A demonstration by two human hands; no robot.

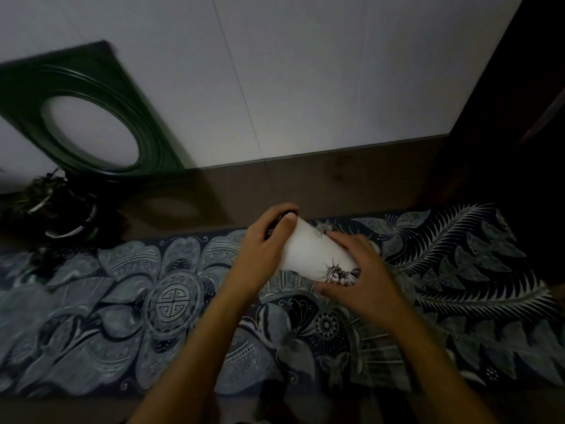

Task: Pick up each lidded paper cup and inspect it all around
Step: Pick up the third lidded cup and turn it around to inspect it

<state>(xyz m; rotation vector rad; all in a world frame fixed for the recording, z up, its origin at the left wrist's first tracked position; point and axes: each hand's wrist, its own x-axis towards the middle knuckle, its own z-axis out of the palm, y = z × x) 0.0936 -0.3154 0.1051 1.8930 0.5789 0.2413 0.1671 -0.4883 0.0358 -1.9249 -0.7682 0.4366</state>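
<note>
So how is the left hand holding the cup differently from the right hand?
The left hand wraps the dark-lidded end of the paper cup, farther from the camera, with its thumb lying along the white wall. The right hand holds the nearer base end, beside the printed drawing, with its palm over the side. Both grip the same tilted cup above the patterned cloth.

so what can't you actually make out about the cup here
Head view only:
- Lid of the paper cup: almost all hidden by the left hand.
- Cup's base: hidden behind the right hand.
- Printed drawing: partly hidden by the right hand's fingers, too dim to identify.
- Cup's far side: faces away.
</note>
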